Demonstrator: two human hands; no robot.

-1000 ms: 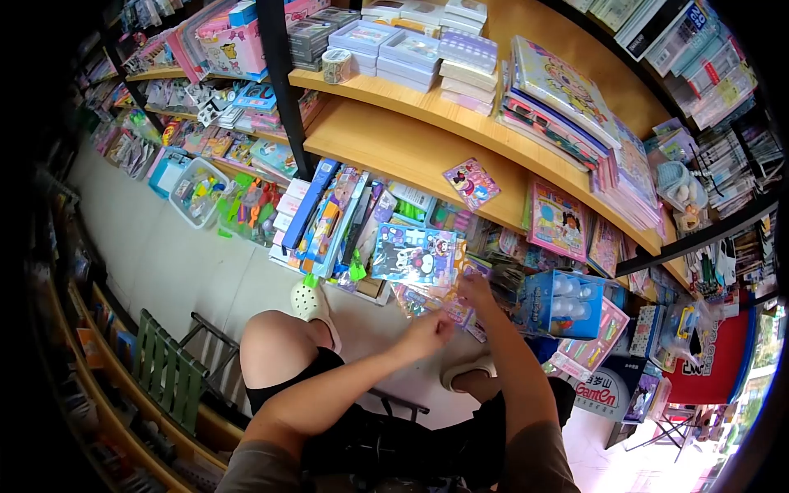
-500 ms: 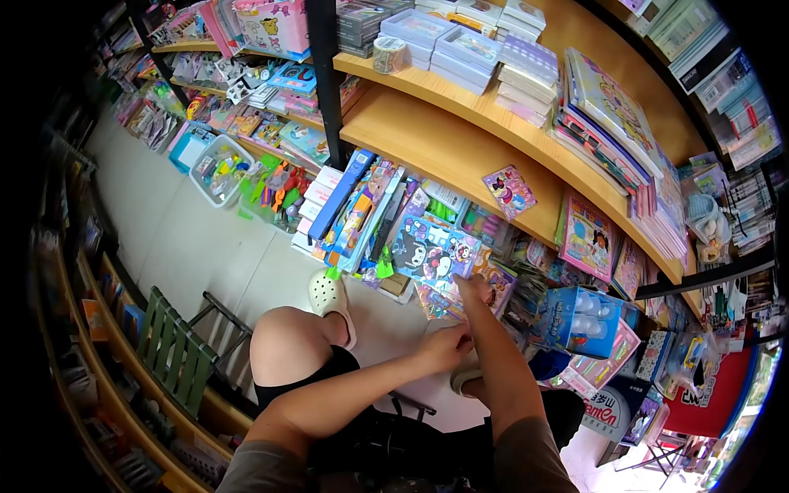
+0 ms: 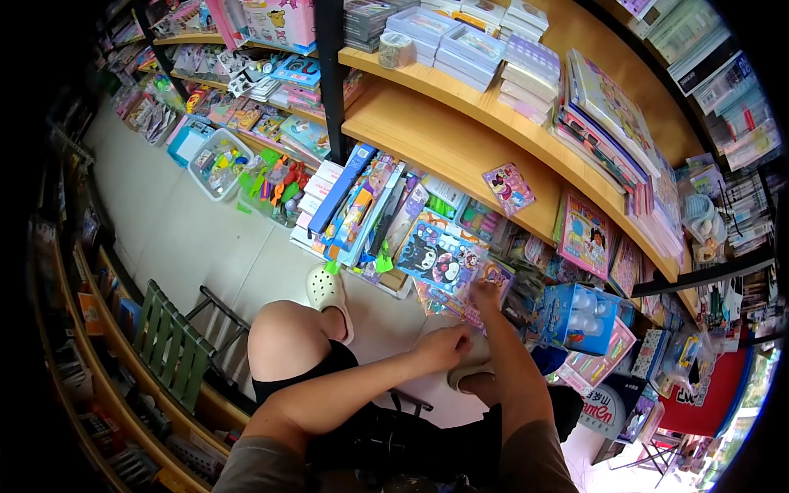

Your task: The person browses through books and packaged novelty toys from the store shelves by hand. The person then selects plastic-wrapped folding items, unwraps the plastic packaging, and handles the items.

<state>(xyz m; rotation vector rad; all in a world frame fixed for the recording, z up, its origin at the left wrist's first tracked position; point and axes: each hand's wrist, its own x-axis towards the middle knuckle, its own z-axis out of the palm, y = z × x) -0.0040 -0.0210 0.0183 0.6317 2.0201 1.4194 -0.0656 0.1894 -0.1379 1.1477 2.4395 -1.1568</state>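
Observation:
My left hand (image 3: 444, 347) is closed in front of the shelf, above the pale floor; anything inside its curled fingers is hidden. My right hand (image 3: 485, 294) is farther forward, fingers pressed together at the edge of colourful flat packets (image 3: 500, 274), and its fingertips are partly hidden. Just beyond it lies a blue cartoon-printed packet (image 3: 440, 256), tilted on other goods. Shiny pink and purple packets (image 3: 436, 301) stick out beneath that one. Upright long boxes and a blue box (image 3: 343, 189) stand to the left of them.
A wooden shelf (image 3: 427, 148) crosses above, with a pink card (image 3: 509, 189) on it. To the right is a blue box of clear-topped items (image 3: 578, 319). A clear bin (image 3: 220, 164) stands at left, and a green slatted folding stool (image 3: 174, 345) nearer me.
Compared with a second ago, the view has shifted, so the shelf sits farther right. My right hand has moved slightly over the packets beside the blue one. My left hand remains closed.

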